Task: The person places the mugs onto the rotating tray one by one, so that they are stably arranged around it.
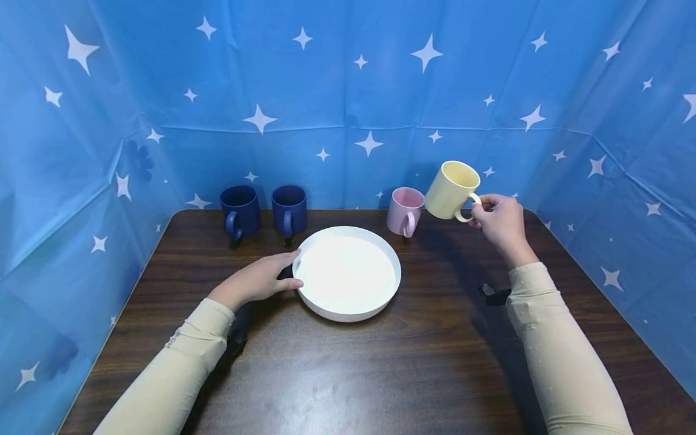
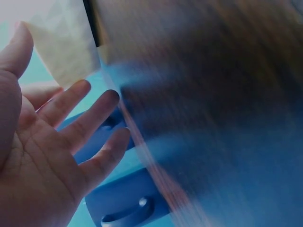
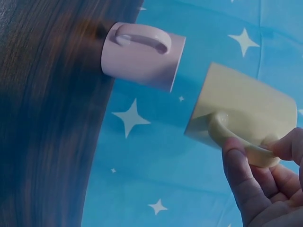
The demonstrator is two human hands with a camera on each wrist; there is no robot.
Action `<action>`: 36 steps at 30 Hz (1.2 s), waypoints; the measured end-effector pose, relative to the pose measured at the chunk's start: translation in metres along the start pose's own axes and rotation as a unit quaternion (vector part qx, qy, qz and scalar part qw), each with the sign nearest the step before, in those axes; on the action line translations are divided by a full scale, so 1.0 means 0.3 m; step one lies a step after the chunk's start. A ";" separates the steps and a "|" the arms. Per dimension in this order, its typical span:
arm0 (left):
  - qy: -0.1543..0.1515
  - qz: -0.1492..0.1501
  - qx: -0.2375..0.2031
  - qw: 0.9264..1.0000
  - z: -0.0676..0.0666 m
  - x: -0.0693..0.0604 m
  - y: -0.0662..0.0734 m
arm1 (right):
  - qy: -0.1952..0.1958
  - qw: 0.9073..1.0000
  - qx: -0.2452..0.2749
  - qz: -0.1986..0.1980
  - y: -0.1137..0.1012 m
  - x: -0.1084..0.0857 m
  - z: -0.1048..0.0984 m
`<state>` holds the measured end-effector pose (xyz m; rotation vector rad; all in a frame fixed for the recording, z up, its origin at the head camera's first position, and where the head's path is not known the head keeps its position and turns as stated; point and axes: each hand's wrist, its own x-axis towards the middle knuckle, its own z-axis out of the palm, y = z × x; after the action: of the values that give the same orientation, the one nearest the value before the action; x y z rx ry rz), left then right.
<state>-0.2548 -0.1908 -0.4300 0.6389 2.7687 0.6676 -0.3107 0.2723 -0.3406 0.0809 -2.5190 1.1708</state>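
Observation:
In the head view, my right hand (image 1: 500,223) pinches the handle of a yellow mug (image 1: 448,192) and holds it tilted above the table. The right wrist view shows that mug (image 3: 251,104) with thumb and fingers of the hand (image 3: 270,184) on its handle. Just left of it, a pink mug (image 1: 403,211) stands upright on the table. My left hand (image 1: 258,278) is at the left rim of a round white tray (image 1: 348,316). Its fingers (image 2: 97,113) look fairly straight and spread in the left wrist view; whether they touch the rim is unclear.
Two dark blue mugs (image 1: 243,214) (image 1: 290,212) stand at the back left of the dark wooden table (image 1: 348,374). A blue star-patterned cloth (image 1: 342,90) hangs behind the table and at both sides.

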 end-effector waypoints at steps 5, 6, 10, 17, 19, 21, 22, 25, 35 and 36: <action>0.001 0.001 0.000 1.000 -0.002 0.000 0.004 | -0.005 1.000 -0.009 -0.007 -0.010 -0.006 0.004; 0.002 0.003 0.001 1.000 -0.001 0.000 0.004 | -0.007 1.000 -0.010 -0.007 -0.012 -0.006 0.004; 0.003 0.004 0.002 1.000 0.001 0.001 0.001 | -0.012 1.000 -0.004 -0.014 -0.024 -0.009 0.010; 0.007 0.010 0.006 1.000 0.007 0.003 -0.010 | -0.019 0.999 0.021 -0.020 -0.043 -0.010 0.016; 0.006 0.009 0.005 1.000 0.007 0.003 -0.010 | -0.020 0.999 0.018 -0.027 -0.049 -0.010 0.018; 0.006 0.007 0.006 1.000 0.005 0.002 -0.010 | -0.020 0.999 0.018 -0.036 -0.055 -0.010 0.019; 0.005 0.008 0.006 1.000 0.006 0.002 -0.011 | -0.021 0.999 0.019 -0.041 -0.059 -0.011 0.020; 0.006 0.009 0.007 1.000 0.006 0.001 -0.011 | -0.027 0.998 0.022 -0.052 -0.068 -0.012 0.025; 0.001 0.005 0.007 1.000 0.010 0.005 -0.010 | -0.053 0.996 0.018 -0.068 -0.093 -0.016 0.044; 0.002 0.007 0.009 1.000 0.010 0.005 -0.011 | -0.056 0.996 0.020 -0.067 -0.095 -0.016 0.046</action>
<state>-0.2565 -0.1915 -0.4343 0.6615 2.7787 0.6490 -0.3048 0.2429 -0.3297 0.3297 -2.5412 1.1924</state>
